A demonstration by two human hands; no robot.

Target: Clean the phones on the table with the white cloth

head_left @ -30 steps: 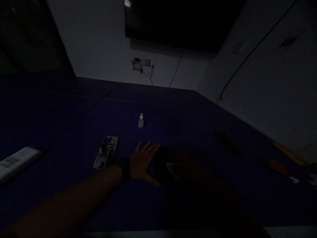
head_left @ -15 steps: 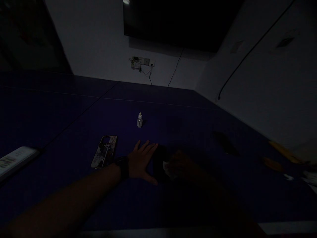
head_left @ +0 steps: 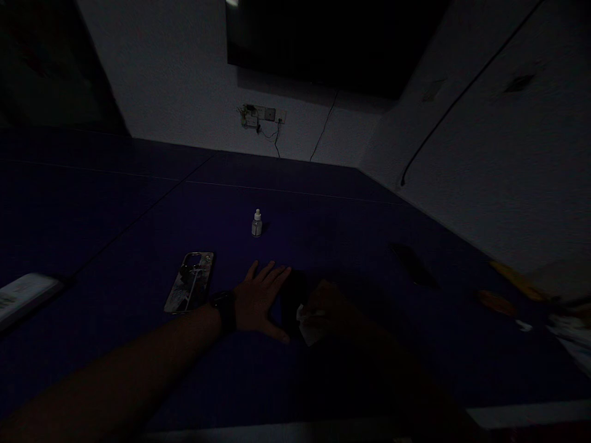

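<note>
My left hand lies flat with its fingers spread, a dark watch on the wrist. Beside it, my right hand is closed on a small white tissue, whose lower part sticks out under the fingers. A dark patch between the hands could be a flat black object or shadow; I cannot tell. Left of my left wrist lies a patterned phone case with a camera cutout. Beyond my fingers a small dropper bottle with a white top stands upright.
The room is very dim. On the blue tabletop, a white box-like object lies at far left. A dark flat object, an orange item and a yellow item lie to the right. A large screen hangs on the wall.
My right hand has shifted slightly, and more of the white tissue shows below it. My left hand stays spread in place. The whole view has slid a little.
</note>
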